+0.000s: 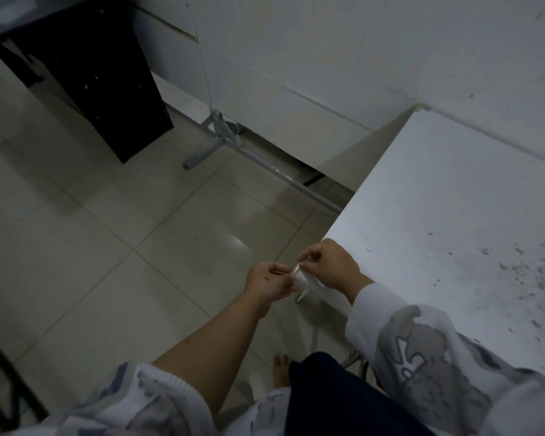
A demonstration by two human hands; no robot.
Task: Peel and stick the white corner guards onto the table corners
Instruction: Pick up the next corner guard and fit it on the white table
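A small clear-white corner guard (300, 276) is held between both hands, just off the left edge of the white table (438, 215). My left hand (268, 280) grips its lower end from the left with curled fingers. My right hand (326, 264) pinches its upper edge with thumb and fingertips, above the table's near left corner. That corner is hidden under my right hand and wrist. Whether a backing strip is coming off is too small to tell.
The tabletop is stained and speckled at the right. Pale tiled floor (123, 231) lies to the left. A black cabinet (85, 73) stands at the back left, with grey metal table legs (224, 143) under a white wall panel. My bare foot (280, 368) shows below.
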